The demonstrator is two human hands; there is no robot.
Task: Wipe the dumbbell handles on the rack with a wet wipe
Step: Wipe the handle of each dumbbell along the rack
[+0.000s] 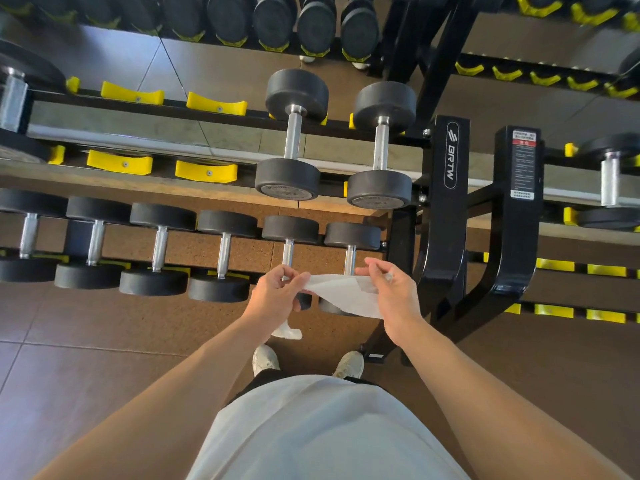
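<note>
Left hand [277, 289] and right hand [388, 289] each pinch an end of a white wet wipe [346, 294], stretched left to right above the bottom-tier dumbbells [221, 254] at the black rack's [446, 216] right end. Brown gym floor [86, 341] lies below.

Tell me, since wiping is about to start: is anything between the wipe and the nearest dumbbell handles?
Nothing visible. Both the left hand and right hand hold the wet wipe spread just above the bottom-row handles, with only open air between.
</note>
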